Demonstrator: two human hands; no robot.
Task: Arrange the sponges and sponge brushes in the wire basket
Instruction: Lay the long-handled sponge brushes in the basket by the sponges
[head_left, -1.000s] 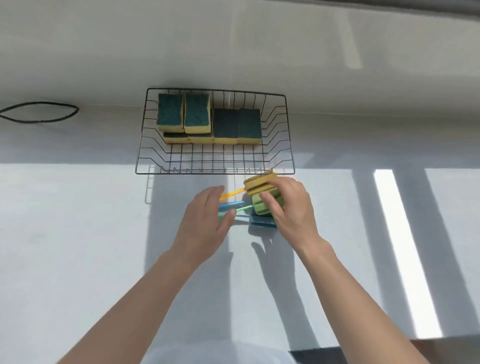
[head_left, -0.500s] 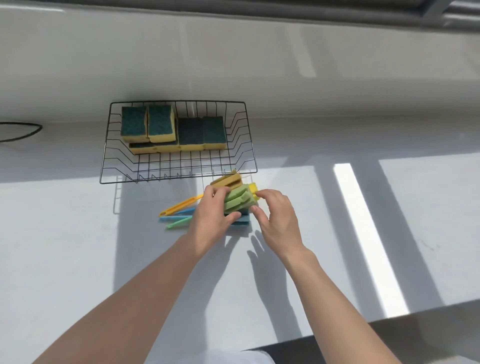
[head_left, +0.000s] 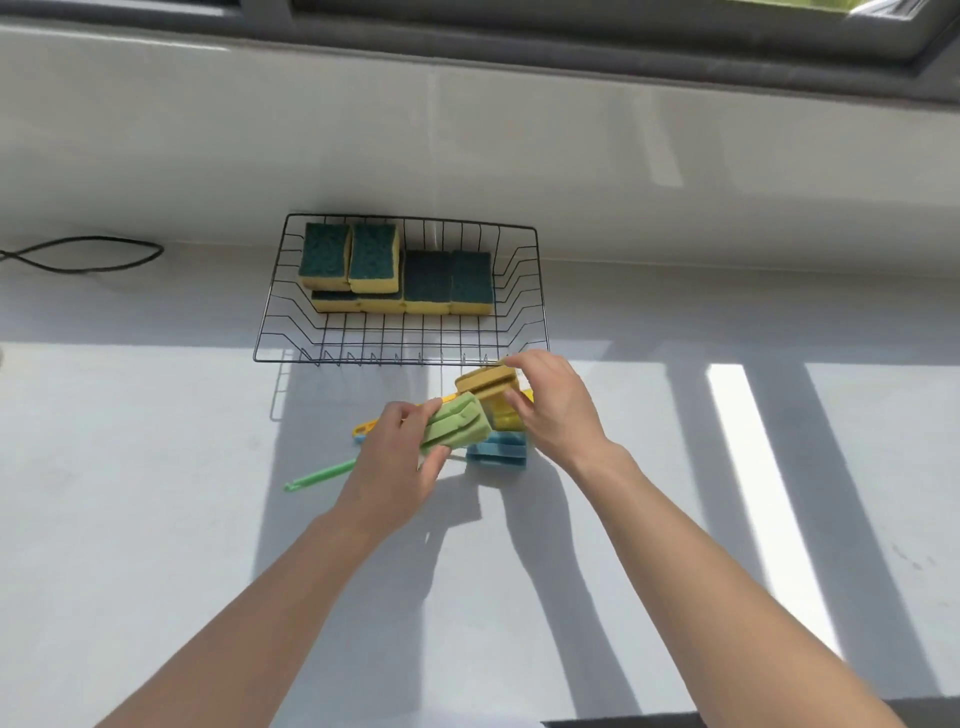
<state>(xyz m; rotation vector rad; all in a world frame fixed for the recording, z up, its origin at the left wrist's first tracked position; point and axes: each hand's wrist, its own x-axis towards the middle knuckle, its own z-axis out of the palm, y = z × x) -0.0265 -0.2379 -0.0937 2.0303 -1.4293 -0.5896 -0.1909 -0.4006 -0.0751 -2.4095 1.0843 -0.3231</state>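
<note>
A black wire basket (head_left: 524, 291) stands at the back of the white counter, with several green-and-yellow sponges (head_left: 426, 280) stacked along its far side. Just in front of it, my left hand (head_left: 395, 462) grips the green sponge brush (head_left: 457, 422) by its head, its green handle sticking out to the lower left. My right hand (head_left: 556, 405) holds the yellow sponge brush (head_left: 485, 382) by its head, close to the basket's front right corner. A blue sponge brush (head_left: 497, 451) lies on the counter under both.
A black cable (head_left: 83, 254) loops on the counter at the far left. A white wall and window sill rise right behind the basket. Sunlit stripes cross the counter on the right.
My left hand has closed on the green brush and pulled it apart from the pile. My right hand has taken hold of the yellow brush head. The blue brush now lies uncovered.
</note>
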